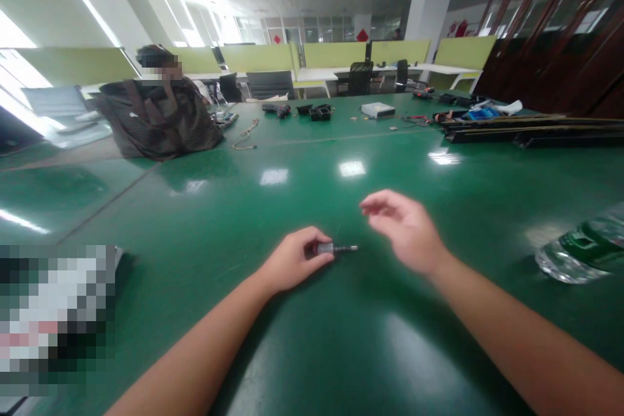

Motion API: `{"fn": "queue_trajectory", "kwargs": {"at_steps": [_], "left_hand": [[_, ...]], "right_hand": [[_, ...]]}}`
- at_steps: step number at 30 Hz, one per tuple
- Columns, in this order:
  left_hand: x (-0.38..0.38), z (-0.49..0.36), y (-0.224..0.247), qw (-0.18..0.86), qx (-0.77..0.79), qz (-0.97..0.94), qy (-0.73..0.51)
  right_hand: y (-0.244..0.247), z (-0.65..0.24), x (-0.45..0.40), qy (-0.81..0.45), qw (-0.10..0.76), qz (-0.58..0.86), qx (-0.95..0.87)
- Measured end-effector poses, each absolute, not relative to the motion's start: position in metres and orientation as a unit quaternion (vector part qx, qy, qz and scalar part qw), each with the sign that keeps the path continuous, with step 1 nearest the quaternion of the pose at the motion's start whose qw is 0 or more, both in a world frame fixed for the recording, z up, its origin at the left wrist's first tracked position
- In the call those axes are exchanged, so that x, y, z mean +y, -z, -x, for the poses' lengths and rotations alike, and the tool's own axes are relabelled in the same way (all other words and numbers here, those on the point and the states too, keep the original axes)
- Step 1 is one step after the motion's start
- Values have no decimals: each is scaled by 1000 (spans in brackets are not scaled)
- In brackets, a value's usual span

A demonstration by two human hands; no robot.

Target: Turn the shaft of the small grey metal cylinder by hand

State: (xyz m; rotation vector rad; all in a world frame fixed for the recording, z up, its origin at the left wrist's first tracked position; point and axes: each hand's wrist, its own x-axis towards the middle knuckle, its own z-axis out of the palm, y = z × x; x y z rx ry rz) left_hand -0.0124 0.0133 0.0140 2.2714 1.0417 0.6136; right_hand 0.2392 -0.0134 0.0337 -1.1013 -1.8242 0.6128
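Observation:
My left hand (298, 259) rests low over the green table (292, 208), its thumb and fingers closed round a small screwdriver-like tool (327, 248). The tool lies sideways, with its thin metal tip pointing right, out past my fingertips. Part of its handle is hidden inside the hand. To the right of the tip, my right hand (402, 227) is raised above the table with curled, parted fingers and nothing between them. It does not touch the tool.
A dark bag (160, 120) stands at the back left, with a person (160, 65) behind it. A clear bottle (582, 250) lies at the right. A blurred box (58, 305) is at the near left. Tools, a white box (377, 110) and black strips (531, 130) line the back.

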Motion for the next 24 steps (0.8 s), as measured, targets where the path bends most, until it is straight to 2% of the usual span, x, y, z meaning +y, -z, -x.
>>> {"fn": "queue_trajectory", "kwargs": {"at_steps": [4,6,24], "left_hand": [[13,12,-14,259,387,-855,-228],[13,11,-14,246,383,-861,-226],[13,9,-9,233,383,-863,-233]], "right_hand": [[-7,-221,-7,-215,299,438,-820],[3,-214,-1,-196,266,435,-837],[15,-215,8,-200,299,405,-840]]}}
